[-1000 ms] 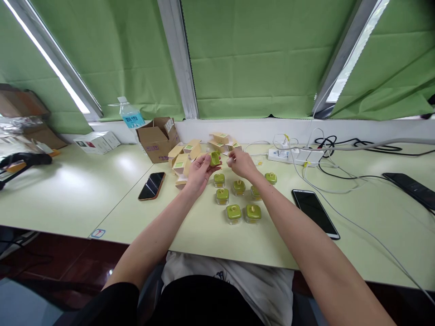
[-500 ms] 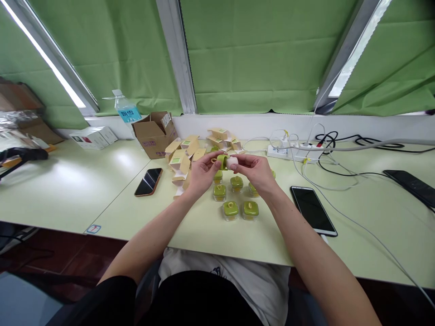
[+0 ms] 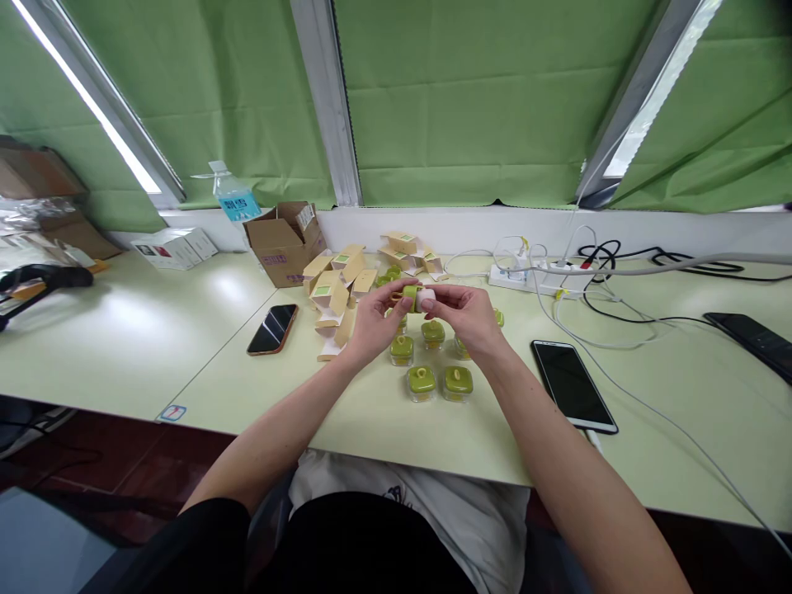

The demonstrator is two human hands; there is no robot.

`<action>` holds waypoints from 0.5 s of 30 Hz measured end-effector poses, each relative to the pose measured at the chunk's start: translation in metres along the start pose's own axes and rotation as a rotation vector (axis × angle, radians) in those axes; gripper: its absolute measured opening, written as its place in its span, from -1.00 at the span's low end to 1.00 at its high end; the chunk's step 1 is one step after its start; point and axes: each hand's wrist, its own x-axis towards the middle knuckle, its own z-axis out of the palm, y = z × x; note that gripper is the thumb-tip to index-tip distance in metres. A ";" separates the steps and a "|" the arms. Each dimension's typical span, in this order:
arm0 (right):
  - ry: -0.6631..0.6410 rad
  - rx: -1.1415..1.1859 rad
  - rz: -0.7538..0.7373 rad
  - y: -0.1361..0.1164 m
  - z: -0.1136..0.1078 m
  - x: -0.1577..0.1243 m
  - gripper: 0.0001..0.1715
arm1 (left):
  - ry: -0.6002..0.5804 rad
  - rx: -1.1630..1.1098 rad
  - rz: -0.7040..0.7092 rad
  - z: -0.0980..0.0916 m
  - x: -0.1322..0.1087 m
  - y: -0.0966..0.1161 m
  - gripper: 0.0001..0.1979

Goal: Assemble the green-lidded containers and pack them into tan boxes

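Observation:
Both hands meet above the desk, in front of my chest. My left hand (image 3: 379, 318) pinches a green lid (image 3: 409, 298) with a small loop on it, turned on its side. In the fingers of my right hand (image 3: 463, 312) is a small white round piece (image 3: 425, 299), pressed against the open side of the lid. Below the hands stand several small clear jars with green lids, such as the front left jar (image 3: 421, 384) and the front right jar (image 3: 458, 384). A few more jars are partly hidden behind my hands.
Opened small cartons (image 3: 331, 293) lie left of the jars, beside a brown cardboard box (image 3: 285, 247) and a water bottle (image 3: 233, 194). One phone (image 3: 272, 329) lies left, another phone (image 3: 572, 384) right. A power strip (image 3: 538, 279) with tangled cables lies at the back right.
The white piece has come closer to the lid, so the gap between them has narrowed. The view has shifted slightly; the jars have stayed in place.

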 end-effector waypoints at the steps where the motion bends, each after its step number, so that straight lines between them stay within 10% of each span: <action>1: 0.007 0.005 0.002 0.000 0.000 0.000 -0.27 | -0.006 0.011 0.002 0.000 -0.001 0.000 -0.46; 15: 0.028 -0.012 -0.007 -0.002 0.002 -0.002 -0.35 | -0.018 0.110 0.013 0.003 -0.005 0.000 -0.47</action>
